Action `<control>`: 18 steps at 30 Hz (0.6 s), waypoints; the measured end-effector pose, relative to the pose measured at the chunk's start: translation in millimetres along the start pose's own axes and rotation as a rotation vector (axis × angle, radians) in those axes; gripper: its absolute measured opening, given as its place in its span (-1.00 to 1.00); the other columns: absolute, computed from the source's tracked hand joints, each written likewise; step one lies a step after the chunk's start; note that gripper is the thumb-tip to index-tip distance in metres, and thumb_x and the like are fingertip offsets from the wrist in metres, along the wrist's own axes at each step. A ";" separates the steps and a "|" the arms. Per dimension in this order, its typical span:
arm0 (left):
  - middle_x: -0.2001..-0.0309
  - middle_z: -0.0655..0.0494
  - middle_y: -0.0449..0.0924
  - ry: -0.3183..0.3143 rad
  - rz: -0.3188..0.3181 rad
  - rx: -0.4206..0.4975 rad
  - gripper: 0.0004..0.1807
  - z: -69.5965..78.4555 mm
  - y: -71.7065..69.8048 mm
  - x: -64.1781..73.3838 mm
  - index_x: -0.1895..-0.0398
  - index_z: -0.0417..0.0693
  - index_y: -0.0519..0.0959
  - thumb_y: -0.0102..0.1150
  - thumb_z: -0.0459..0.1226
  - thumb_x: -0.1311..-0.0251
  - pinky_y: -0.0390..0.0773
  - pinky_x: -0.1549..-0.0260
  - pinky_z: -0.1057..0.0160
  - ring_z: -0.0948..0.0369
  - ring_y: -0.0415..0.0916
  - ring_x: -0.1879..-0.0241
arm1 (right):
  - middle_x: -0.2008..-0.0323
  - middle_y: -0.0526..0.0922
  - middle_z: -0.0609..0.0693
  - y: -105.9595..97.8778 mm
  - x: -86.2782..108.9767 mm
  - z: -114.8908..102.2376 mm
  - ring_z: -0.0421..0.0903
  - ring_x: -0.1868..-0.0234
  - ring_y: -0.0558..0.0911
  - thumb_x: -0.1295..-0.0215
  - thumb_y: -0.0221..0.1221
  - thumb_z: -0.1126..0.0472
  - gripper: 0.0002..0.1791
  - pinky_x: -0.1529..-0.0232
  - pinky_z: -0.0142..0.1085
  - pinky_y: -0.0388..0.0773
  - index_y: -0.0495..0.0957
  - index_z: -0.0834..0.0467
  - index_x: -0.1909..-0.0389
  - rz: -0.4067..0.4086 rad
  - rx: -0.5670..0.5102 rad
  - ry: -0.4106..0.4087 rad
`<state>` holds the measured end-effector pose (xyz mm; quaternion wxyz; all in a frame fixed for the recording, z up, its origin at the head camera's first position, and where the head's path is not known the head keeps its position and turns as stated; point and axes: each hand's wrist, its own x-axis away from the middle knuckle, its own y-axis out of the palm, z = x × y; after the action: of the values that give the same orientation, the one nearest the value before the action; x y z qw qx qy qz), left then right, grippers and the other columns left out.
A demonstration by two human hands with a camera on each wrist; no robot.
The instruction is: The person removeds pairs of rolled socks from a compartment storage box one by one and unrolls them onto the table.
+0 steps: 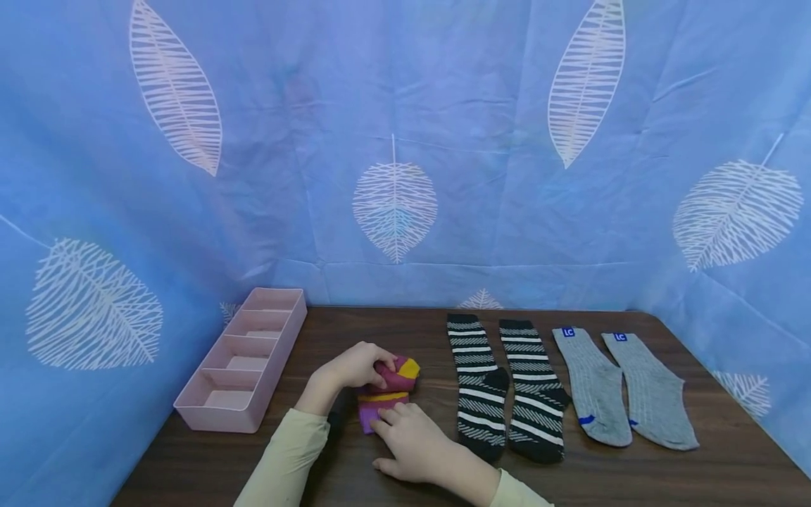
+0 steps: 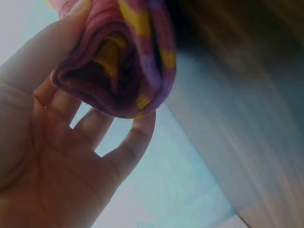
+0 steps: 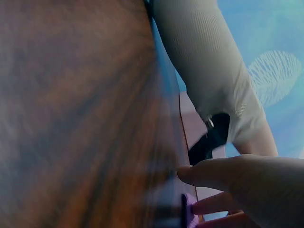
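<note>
A maroon, yellow and purple sock bundle [image 1: 397,381] lies partly rolled on the dark table. My left hand [image 1: 361,366] grips its rolled far part, thumb on one side and fingers on the other; the left wrist view shows the spiral end of the roll [image 2: 114,71]. Toward me, the flat purple end [image 1: 367,420] stays on the table. Fingers of my right hand [image 1: 415,443] rest on that end, extended, with the thumb apart from it. In the right wrist view a bit of purple fabric [image 3: 190,213] shows by the fingertips.
To the left stands a pink box [image 1: 250,415] with several compartments. Right of my hands lie two black-and-white striped socks [image 1: 478,394] [image 1: 532,394], then two grey socks [image 1: 592,387] [image 1: 655,394]. A blue leaf-patterned cloth [image 1: 393,282] hangs behind the wooden table [image 1: 728,465].
</note>
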<state>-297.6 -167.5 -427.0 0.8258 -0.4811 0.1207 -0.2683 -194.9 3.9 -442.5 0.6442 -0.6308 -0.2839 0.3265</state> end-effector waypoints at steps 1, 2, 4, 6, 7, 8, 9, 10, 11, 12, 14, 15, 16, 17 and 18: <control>0.12 0.09 0.67 0.006 -0.008 0.008 -0.81 1.5 0.5 -1.3 0.23 0.00 0.67 0.40 -0.36 -0.06 0.59 0.22 0.25 0.24 0.46 0.26 | -0.08 0.63 -0.07 -0.6 1.2 -0.8 -0.15 -0.04 0.54 -0.20 0.20 -0.28 -0.42 -0.11 -0.22 0.50 0.58 0.00 -0.11 0.002 0.005 -0.001; 0.13 0.10 0.67 0.012 -0.015 0.008 -0.80 2.7 1.2 -2.4 0.23 0.01 0.66 0.40 -0.35 -0.06 0.58 0.22 0.27 0.25 0.46 0.25 | -0.08 0.64 -0.07 -1.2 2.3 -1.5 -0.16 -0.03 0.55 -0.20 0.19 -0.29 -0.41 -0.10 -0.23 0.50 0.59 0.00 -0.11 0.005 0.013 -0.002; 0.14 0.11 0.65 0.011 -0.026 0.005 -0.79 5.0 2.0 -3.1 0.24 0.04 0.63 0.40 -0.35 -0.06 0.57 0.21 0.27 0.25 0.46 0.25 | -0.07 0.64 -0.07 -2.3 3.6 -2.4 -0.17 -0.03 0.54 -0.21 0.19 -0.29 -0.42 -0.09 -0.25 0.51 0.59 0.00 -0.11 0.006 0.006 0.005; 0.15 0.12 0.64 -0.003 -0.038 -0.005 -0.77 7.2 2.8 -2.3 0.23 0.07 0.59 0.40 -0.33 -0.06 0.57 0.19 0.27 0.25 0.46 0.25 | -0.08 0.64 -0.08 -3.6 4.7 -2.8 -0.18 -0.02 0.54 -0.21 0.19 -0.28 -0.43 -0.07 -0.26 0.51 0.59 0.00 -0.11 0.001 -0.016 0.017; 0.16 0.13 0.63 -0.013 -0.042 -0.016 -0.76 8.6 3.2 -1.8 0.23 0.09 0.58 0.40 -0.32 -0.07 0.56 0.19 0.27 0.26 0.46 0.26 | -0.08 0.64 -0.09 -4.5 5.5 -2.8 -0.18 -0.02 0.54 -0.21 0.20 -0.27 -0.43 -0.07 -0.26 0.52 0.59 0.01 -0.11 -0.001 -0.027 0.021; 0.16 0.14 0.63 -0.019 -0.045 -0.027 -0.75 10.4 3.7 -1.2 0.22 0.10 0.57 0.41 -0.30 -0.06 0.56 0.18 0.26 0.26 0.46 0.26 | -0.08 0.64 -0.09 -5.7 6.6 -2.6 -0.17 -0.03 0.55 -0.21 0.20 -0.26 -0.43 -0.06 -0.25 0.53 0.59 0.01 -0.11 -0.008 -0.036 0.025; 0.17 0.15 0.63 -0.023 -0.047 -0.042 -0.74 12.6 4.1 -0.5 0.22 0.11 0.56 0.42 -0.29 -0.06 0.56 0.18 0.25 0.26 0.46 0.26 | -0.08 0.64 -0.09 -7.0 8.0 -2.3 -0.17 -0.04 0.55 -0.21 0.21 -0.26 -0.43 -0.07 -0.24 0.54 0.59 0.01 -0.11 -0.019 -0.050 0.030; 0.17 0.16 0.62 -0.024 -0.049 -0.059 -0.73 15.0 4.5 0.1 0.22 0.12 0.55 0.43 -0.27 -0.06 0.55 0.19 0.24 0.26 0.46 0.26 | -0.09 0.64 -0.09 -8.3 9.7 -2.0 -0.17 -0.05 0.55 -0.21 0.21 -0.25 -0.43 -0.07 -0.23 0.54 0.58 0.00 -0.12 -0.030 -0.056 0.031; 0.17 0.18 0.62 -0.022 -0.050 -0.084 -0.72 17.6 5.4 0.6 0.21 0.13 0.54 0.43 -0.24 -0.05 0.55 0.18 0.23 0.26 0.45 0.26 | -0.10 0.63 -0.09 -9.6 11.4 -1.4 -0.17 -0.07 0.55 -0.21 0.22 -0.25 -0.43 -0.09 -0.22 0.54 0.58 0.00 -0.13 -0.043 -0.061 0.031; 0.16 0.20 0.61 -0.021 -0.050 -0.107 -0.71 20.5 6.2 1.2 0.21 0.14 0.53 0.44 -0.22 -0.04 0.54 0.18 0.22 0.27 0.45 0.25 | -0.10 0.63 -0.09 -11.2 13.4 -0.8 -0.17 -0.08 0.55 -0.21 0.22 -0.24 -0.43 -0.10 -0.22 0.53 0.58 0.00 -0.14 -0.058 -0.068 0.028; 0.16 0.23 0.60 -0.019 -0.054 -0.156 -0.67 26.7 8.5 2.3 0.22 0.18 0.51 0.47 -0.16 -0.01 0.53 0.17 0.20 0.27 0.44 0.24 | -0.11 0.62 -0.09 -14.3 18.2 0.5 -0.17 -0.12 0.54 -0.21 0.22 -0.23 -0.43 -0.12 -0.22 0.53 0.57 0.00 -0.15 -0.086 -0.082 0.020; 0.16 0.25 0.59 -0.017 -0.057 -0.177 -0.65 29.9 9.7 2.8 0.22 0.20 0.49 0.48 -0.14 0.01 0.52 0.16 0.19 0.28 0.43 0.23 | -0.11 0.62 -0.09 -15.5 20.8 1.1 -0.17 -0.13 0.54 -0.22 0.22 -0.23 -0.43 -0.13 -0.23 0.53 0.57 0.00 -0.15 -0.097 -0.087 0.013; 0.16 0.26 0.57 -0.013 -0.061 -0.192 -0.62 32.7 11.5 3.1 0.22 0.21 0.47 0.49 -0.12 0.03 0.51 0.17 0.18 0.27 0.43 0.22 | -0.12 0.62 -0.09 -16.5 23.5 1.6 -0.17 -0.14 0.54 -0.22 0.22 -0.22 -0.43 -0.14 -0.23 0.53 0.56 0.01 -0.16 -0.104 -0.092 0.007; 0.15 0.26 0.56 -0.011 -0.069 -0.207 -0.60 35.2 13.3 3.4 0.22 0.22 0.46 0.50 -0.11 0.05 0.50 0.18 0.19 0.28 0.42 0.22 | -0.12 0.62 -0.09 -17.2 26.2 2.0 -0.17 -0.14 0.54 -0.22 0.22 -0.22 -0.43 -0.13 -0.23 0.54 0.57 0.01 -0.16 -0.108 -0.098 0.000; 0.15 0.26 0.54 -0.010 -0.075 -0.209 -0.58 37.8 14.6 3.5 0.22 0.23 0.44 0.51 -0.10 0.06 0.49 0.19 0.19 0.27 0.42 0.22 | -0.12 0.62 -0.08 -17.9 29.1 2.2 -0.18 -0.14 0.55 -0.22 0.22 -0.21 -0.44 -0.11 -0.23 0.55 0.57 0.01 -0.15 -0.108 -0.103 -0.006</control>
<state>-272.7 -136.2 -420.1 0.7612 -0.5700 0.1259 -0.2827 -177.3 28.2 -425.9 0.6266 -0.6459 -0.3358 0.2780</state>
